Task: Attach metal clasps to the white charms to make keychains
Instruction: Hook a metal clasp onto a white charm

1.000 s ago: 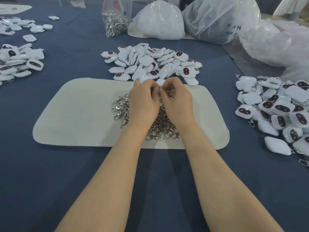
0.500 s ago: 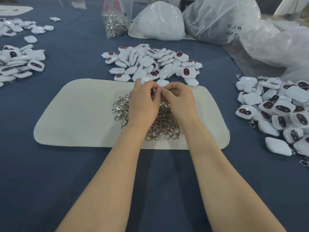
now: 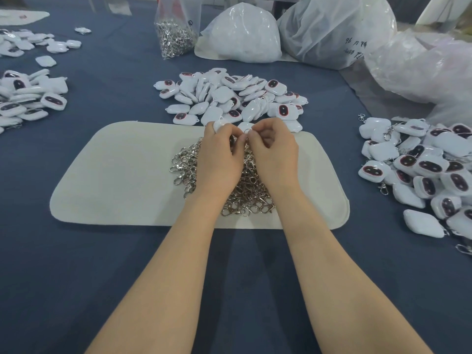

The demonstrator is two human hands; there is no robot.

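Both my hands meet above a heap of silver metal clasps on a cream felt mat. My left hand grips a white charm, whose edge shows past the fingers. My right hand pinches a small metal clasp against that charm; the clasp itself is almost hidden by the fingertips. Just beyond the hands lies a pile of loose white charms with dark oval faces.
A heap of charms with clasps on them lies at the right. More charms lie at the left. A clear bag of clasps and large white plastic bags stand at the back of the blue cloth.
Both hands have stayed above the clasp heap; the fingers shifted slightly as they work the clasp against the charm.
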